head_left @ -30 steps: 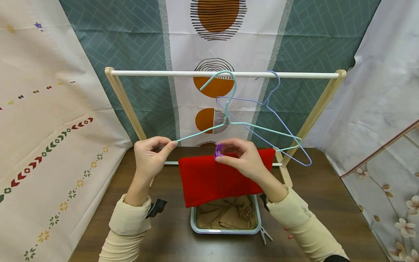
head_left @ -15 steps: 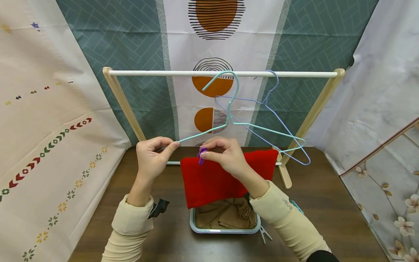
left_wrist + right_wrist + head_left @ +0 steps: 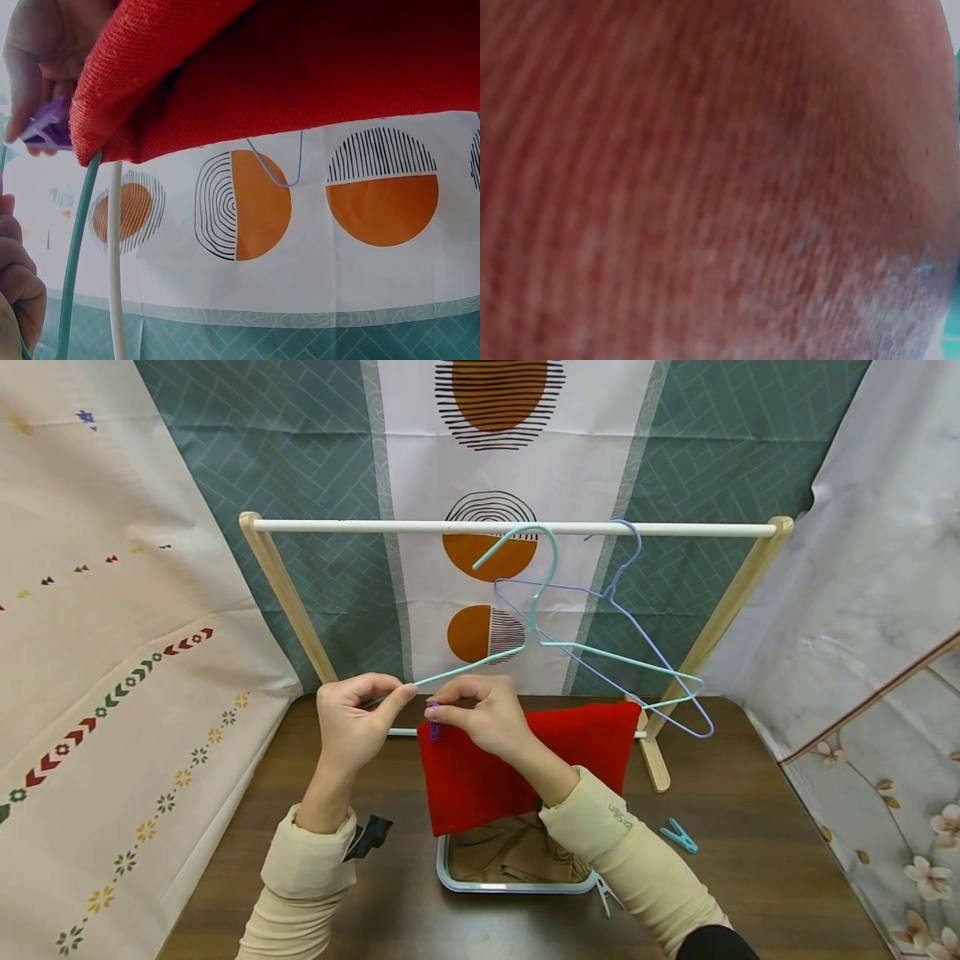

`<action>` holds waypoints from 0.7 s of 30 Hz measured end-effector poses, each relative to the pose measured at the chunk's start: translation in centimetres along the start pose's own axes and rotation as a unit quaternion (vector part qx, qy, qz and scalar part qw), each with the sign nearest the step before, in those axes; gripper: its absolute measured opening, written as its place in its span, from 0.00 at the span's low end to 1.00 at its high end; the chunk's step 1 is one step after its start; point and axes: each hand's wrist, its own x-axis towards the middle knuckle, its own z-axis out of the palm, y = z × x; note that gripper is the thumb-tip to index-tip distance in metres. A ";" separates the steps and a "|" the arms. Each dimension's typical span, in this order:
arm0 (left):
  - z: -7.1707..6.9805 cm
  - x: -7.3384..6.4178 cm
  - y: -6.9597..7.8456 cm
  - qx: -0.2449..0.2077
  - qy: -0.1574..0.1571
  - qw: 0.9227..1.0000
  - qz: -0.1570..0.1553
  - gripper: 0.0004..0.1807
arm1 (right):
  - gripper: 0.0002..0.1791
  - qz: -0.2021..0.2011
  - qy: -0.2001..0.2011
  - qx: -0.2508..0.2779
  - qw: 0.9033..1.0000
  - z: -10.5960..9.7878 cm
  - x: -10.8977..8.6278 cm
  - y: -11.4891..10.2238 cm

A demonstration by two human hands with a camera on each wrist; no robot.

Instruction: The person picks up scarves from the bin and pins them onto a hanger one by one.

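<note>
My left hand point(image 3: 356, 718) pinches the left shoulder of a mint-green hanger point(image 3: 480, 662) in the head view. A red knitted cloth point(image 3: 517, 777) hangs folded over the hanger's lower bar. Between thumb and fingers my right hand point(image 3: 483, 714) pinches a purple clothespin point(image 3: 434, 723) at the cloth's upper left corner. In the left wrist view the clothespin point(image 3: 49, 126) meets the cloth's edge beside the green hanger bar point(image 3: 75, 262); whether its jaws enclose the bar cannot be told. Red ribbed fabric point(image 3: 667, 187) fills most of the right wrist view, hiding the fingers.
A white-railed wooden rack point(image 3: 360, 527) stands behind, with a blue-purple hanger point(image 3: 637, 627) on its rail. Below the cloth is a tray point(image 3: 517, 887) holding brown fabric point(image 3: 510, 852). A white clothespin point(image 3: 606, 893) lies beside it, a turquoise clothespin point(image 3: 679, 836) farther right.
My right hand has carried the purple clothespin leftward along the cloth to its upper left corner. The green hanger and red cloth have shifted slightly right, with my left hand still holding the hanger.
</note>
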 end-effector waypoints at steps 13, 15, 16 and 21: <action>0.0 -0.1 0.0 0.006 0.005 1.000 0.010 0.06 | 0.04 0.052 -0.034 -0.089 0.994 0.2 0.3 0.1; 0.1 -0.1 0.0 0.008 0.006 1.000 0.012 0.07 | 0.04 0.045 -0.040 -0.098 0.993 0.1 0.2 0.1; 0.1 -0.1 0.0 0.010 0.008 1.000 0.014 0.07 | 0.05 0.039 -0.045 -0.107 0.992 0.1 0.1 0.2; 0.5 0.1 0.3 0.009 0.014 1.000 0.013 0.06 | 0.05 0.020 -0.057 -0.143 0.988 0.3 -0.2 0.6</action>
